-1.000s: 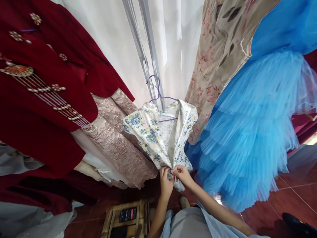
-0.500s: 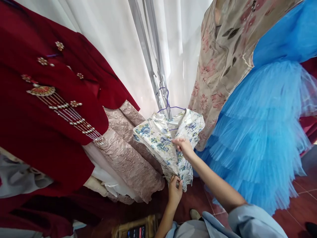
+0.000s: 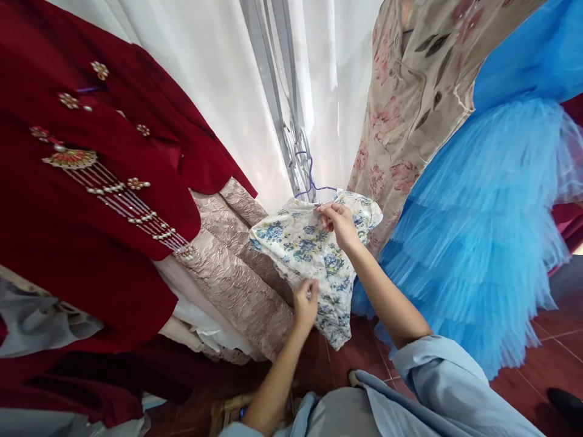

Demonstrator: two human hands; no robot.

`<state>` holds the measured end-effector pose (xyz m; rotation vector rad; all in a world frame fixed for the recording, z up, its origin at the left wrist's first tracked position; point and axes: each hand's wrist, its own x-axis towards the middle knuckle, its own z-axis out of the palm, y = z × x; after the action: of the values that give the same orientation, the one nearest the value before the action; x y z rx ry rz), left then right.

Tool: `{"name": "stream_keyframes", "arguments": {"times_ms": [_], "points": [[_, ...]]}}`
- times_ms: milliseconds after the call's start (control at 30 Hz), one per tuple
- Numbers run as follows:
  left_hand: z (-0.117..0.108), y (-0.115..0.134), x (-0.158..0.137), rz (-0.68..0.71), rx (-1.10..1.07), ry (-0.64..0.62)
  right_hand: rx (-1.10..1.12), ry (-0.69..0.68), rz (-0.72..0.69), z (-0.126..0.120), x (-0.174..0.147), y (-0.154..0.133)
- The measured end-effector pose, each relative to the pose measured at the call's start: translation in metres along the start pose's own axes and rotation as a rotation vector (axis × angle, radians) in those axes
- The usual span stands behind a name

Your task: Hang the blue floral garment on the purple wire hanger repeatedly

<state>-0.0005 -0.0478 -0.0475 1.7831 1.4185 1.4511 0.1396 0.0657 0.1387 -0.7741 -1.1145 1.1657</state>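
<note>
A white blouse with blue flowers (image 3: pixel 300 246) hangs in front of me on a thin purple hanger (image 3: pixel 312 179), which is hooked on a grey metal stand (image 3: pixel 268 67). At the neckline, my right hand (image 3: pixel 340 223) pinches the blouse's edge between thumb and fingers. Lower down, my left hand (image 3: pixel 306 301) is in front of the blouse's left side, its fingers curled into a pinch and slightly blurred. Whether cloth sits between those fingers is hidden from me. The blouse front is drawn together, and its lower tip hangs over the floor.
A dark red jacket (image 3: pixel 150 164) with beaded ornaments and a pink brocade garment (image 3: pixel 237 273) hang at left. A beige floral dress (image 3: pixel 387 121) and a blue tulle dress (image 3: pixel 473 230) hang at right. Behind is a white curtain (image 3: pixel 204 73); below, red floor tiles (image 3: pixel 532 376).
My right hand has risen to the neckline, and the blouse front has been drawn together there. My left hand has left the lower front edge and moved up and left.
</note>
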Motion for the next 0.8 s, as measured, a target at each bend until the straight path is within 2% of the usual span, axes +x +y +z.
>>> {"name": "stream_keyframes", "arguments": {"times_ms": [67, 167, 233, 300, 367, 433, 567, 633, 700, 800], "points": [[-0.023, 0.037, 0.056, 0.118, 0.023, 0.098, -0.036, -0.014, -0.026, -0.003, -0.006, -0.001], [-0.043, 0.092, 0.129, 0.296, 0.125, 0.066, -0.073, -0.031, -0.049, -0.006, -0.013, 0.0], [-0.045, 0.116, 0.162, 0.394, 0.285, -0.016, -0.089, -0.036, -0.063, -0.008, -0.015, 0.002], [-0.043, 0.128, 0.179, 0.452, 0.442, -0.07, -0.104, -0.033, -0.071, -0.008, -0.013, 0.003], [-0.04, 0.131, 0.186, 0.478, 0.532, -0.051, -0.126, -0.034, -0.081, -0.007, -0.004, 0.003], [-0.037, 0.133, 0.186, 0.502, 0.545, 0.033, -0.16, -0.06, -0.09, -0.004, 0.007, 0.007], [-0.043, 0.144, 0.188, 0.494, 0.414, 0.255, -0.277, -0.129, -0.039, -0.004, 0.014, 0.039], [-0.057, 0.147, 0.194, 0.432, 0.293, 0.37, -0.366, -0.131, 0.019, -0.013, -0.005, 0.071], [-0.079, 0.14, 0.2, 0.356, 0.156, 0.49, -0.448, -0.106, 0.088, -0.028, -0.039, 0.106], [-0.118, 0.106, 0.209, 0.239, -0.009, 0.641, -0.466, -0.074, 0.216, -0.053, -0.1, 0.152]]}}
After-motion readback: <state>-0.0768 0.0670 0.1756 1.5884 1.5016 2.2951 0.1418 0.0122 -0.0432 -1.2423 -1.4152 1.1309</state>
